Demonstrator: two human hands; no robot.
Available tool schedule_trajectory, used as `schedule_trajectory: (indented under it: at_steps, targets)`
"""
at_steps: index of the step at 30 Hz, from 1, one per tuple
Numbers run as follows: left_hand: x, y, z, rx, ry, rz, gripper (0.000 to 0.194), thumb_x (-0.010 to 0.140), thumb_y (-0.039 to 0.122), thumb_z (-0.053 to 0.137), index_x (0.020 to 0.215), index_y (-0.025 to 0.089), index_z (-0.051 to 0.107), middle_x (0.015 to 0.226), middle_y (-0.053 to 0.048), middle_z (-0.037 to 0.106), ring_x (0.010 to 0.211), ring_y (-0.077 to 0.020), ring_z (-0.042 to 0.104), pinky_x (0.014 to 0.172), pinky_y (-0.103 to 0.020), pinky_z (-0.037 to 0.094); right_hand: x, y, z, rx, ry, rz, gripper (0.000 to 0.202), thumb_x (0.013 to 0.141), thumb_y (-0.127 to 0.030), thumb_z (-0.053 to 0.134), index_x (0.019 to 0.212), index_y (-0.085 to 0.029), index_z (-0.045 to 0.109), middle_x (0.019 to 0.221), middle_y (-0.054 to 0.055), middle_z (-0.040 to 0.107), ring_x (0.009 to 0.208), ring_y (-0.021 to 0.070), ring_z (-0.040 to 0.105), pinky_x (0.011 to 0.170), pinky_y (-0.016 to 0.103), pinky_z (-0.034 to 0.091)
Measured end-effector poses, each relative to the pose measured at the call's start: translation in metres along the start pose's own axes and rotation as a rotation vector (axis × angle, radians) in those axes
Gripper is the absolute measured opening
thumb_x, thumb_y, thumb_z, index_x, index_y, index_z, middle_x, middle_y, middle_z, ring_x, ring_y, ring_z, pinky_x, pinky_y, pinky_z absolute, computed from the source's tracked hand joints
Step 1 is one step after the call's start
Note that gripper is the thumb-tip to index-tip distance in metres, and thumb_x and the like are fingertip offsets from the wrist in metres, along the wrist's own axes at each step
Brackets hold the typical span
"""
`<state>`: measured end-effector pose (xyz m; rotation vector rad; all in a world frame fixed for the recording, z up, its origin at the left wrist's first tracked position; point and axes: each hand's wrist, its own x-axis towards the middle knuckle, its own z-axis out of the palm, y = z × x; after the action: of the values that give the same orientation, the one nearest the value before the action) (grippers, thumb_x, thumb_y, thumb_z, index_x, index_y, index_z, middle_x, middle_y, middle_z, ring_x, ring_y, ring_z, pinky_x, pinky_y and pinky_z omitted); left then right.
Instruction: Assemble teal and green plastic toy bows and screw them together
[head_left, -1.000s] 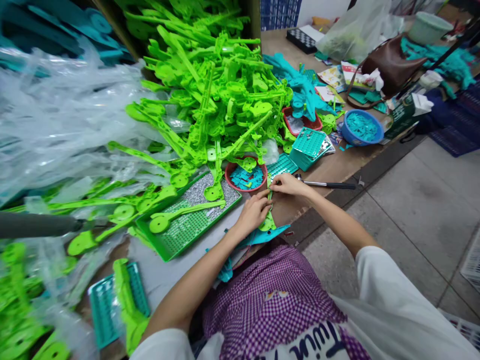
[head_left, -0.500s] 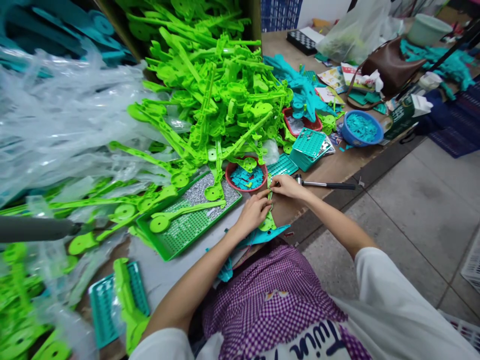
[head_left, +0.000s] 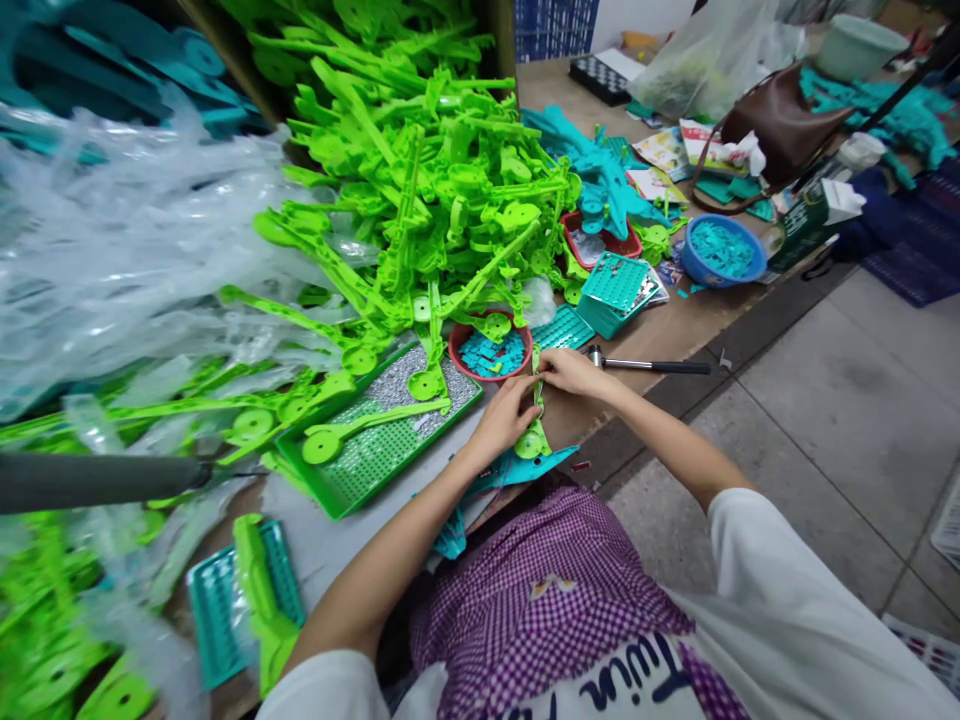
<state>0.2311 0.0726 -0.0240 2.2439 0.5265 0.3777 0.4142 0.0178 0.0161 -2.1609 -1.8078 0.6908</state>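
Observation:
Both hands work on one bright green plastic part (head_left: 534, 432) at the near edge of the wooden table (head_left: 675, 335). My left hand (head_left: 504, 422) grips its lower half, just above the round disc end. My right hand (head_left: 571, 371) pinches the top end with fingertips. Under the part lies a teal plastic piece (head_left: 536, 468). A red bowl (head_left: 457, 340) holding small teal chips sits just beyond my hands.
A big heap of green plastic parts (head_left: 435, 190) fills the table's middle. A green tray (head_left: 375, 450) of small silver pieces lies left of my hands; a hammer (head_left: 649, 366) lies right. Clear plastic bags (head_left: 112, 240), teal trays (head_left: 619, 285), a blue bowl (head_left: 750, 270) and a brown bag (head_left: 780, 125) surround them.
Hands stay on the green part with only slight finger shifts; the view has drifted a little.

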Motion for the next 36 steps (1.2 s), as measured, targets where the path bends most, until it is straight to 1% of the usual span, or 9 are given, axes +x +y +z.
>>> schedule_trajectory:
  at_steps: [5,9,12,17,20,24,30,33,36]
  targets:
    - [0.002,-0.001,0.000,0.003,-0.025,-0.077,0.053,0.080,0.014,0.068,0.130,0.019,0.052,0.127,-0.010,0.061,0.113,-0.0242,0.060,0.099,-0.039,0.048,-0.007,-0.002,0.002,0.036,0.055,0.027,0.014,0.084,-0.013,0.058,0.094,-0.017,0.068,0.097,0.006,0.072,0.088,0.0187,0.064,0.073,0.026,0.039]
    - [0.003,-0.002,0.001,0.003,-0.030,-0.110,0.053,0.080,0.018,0.069,0.129,0.019,0.051,0.123,-0.010,0.061,0.103,-0.0231,0.062,0.094,-0.039,0.050,-0.015,-0.002,0.006,0.103,0.078,0.019,0.014,0.085,-0.022,0.064,0.097,-0.017,0.068,0.090,0.004,0.071,0.080,0.0170,0.063,0.069,0.025,0.039]
    - [0.003,-0.001,0.001,0.001,-0.036,-0.107,0.050,0.080,0.019,0.068,0.128,0.019,0.052,0.121,-0.009,0.060,0.104,-0.0230,0.062,0.092,-0.038,0.051,-0.019,0.000,0.012,0.139,0.123,0.034,0.017,0.083,-0.023,0.069,0.098,-0.017,0.067,0.090,0.003,0.069,0.079,0.0158,0.062,0.069,0.024,0.040]
    - [0.005,-0.001,0.000,-0.017,-0.077,-0.105,0.054,0.082,0.019,0.065,0.133,0.019,0.049,0.121,-0.009,0.059,0.109,-0.0236,0.060,0.093,-0.038,0.051,-0.018,0.004,0.021,0.190,0.181,0.027,0.014,0.083,-0.018,0.067,0.096,-0.016,0.065,0.095,0.004,0.068,0.080,0.0147,0.062,0.072,0.025,0.041]
    - [0.007,-0.003,-0.002,0.006,-0.103,-0.106,0.057,0.081,0.020,0.066,0.134,0.018,0.048,0.120,-0.010,0.058,0.114,-0.0256,0.058,0.097,-0.041,0.048,-0.016,0.002,0.021,0.194,0.158,0.036,0.013,0.084,-0.019,0.064,0.096,-0.017,0.064,0.095,0.003,0.068,0.080,0.0151,0.062,0.072,0.025,0.041]
    - [0.007,-0.002,-0.001,0.029,-0.091,-0.116,0.054,0.081,0.022,0.066,0.133,0.018,0.050,0.122,-0.010,0.057,0.116,-0.0260,0.057,0.099,-0.041,0.047,-0.015,-0.006,0.017,0.106,0.146,0.098,0.014,0.084,-0.018,0.059,0.097,-0.018,0.063,0.095,0.004,0.070,0.084,0.0180,0.062,0.071,0.026,0.039]
    - [0.009,0.002,0.001,0.068,-0.080,-0.138,0.054,0.080,0.020,0.068,0.131,0.014,0.051,0.122,-0.012,0.057,0.115,-0.0258,0.057,0.099,-0.039,0.047,-0.020,-0.009,0.018,0.128,0.132,0.121,0.021,0.082,-0.028,0.065,0.101,-0.019,0.062,0.093,0.002,0.070,0.086,0.0190,0.064,0.073,0.027,0.039]
    - [0.006,0.004,-0.002,0.071,-0.057,-0.126,0.050,0.081,0.021,0.068,0.129,0.015,0.054,0.117,-0.011,0.060,0.108,-0.0238,0.060,0.096,-0.038,0.049,-0.022,-0.006,0.021,0.147,0.149,0.124,0.022,0.084,-0.027,0.066,0.104,-0.018,0.061,0.099,0.003,0.071,0.089,0.0182,0.065,0.077,0.028,0.039]
    - [-0.006,0.010,-0.011,0.078,-0.028,-0.127,0.046,0.083,0.025,0.068,0.127,0.016,0.057,0.115,-0.010,0.064,0.099,-0.0216,0.063,0.092,-0.036,0.050,-0.023,-0.006,0.024,0.134,0.153,0.136,0.021,0.086,-0.027,0.065,0.105,-0.019,0.061,0.101,0.004,0.071,0.092,0.0191,0.065,0.079,0.029,0.039]
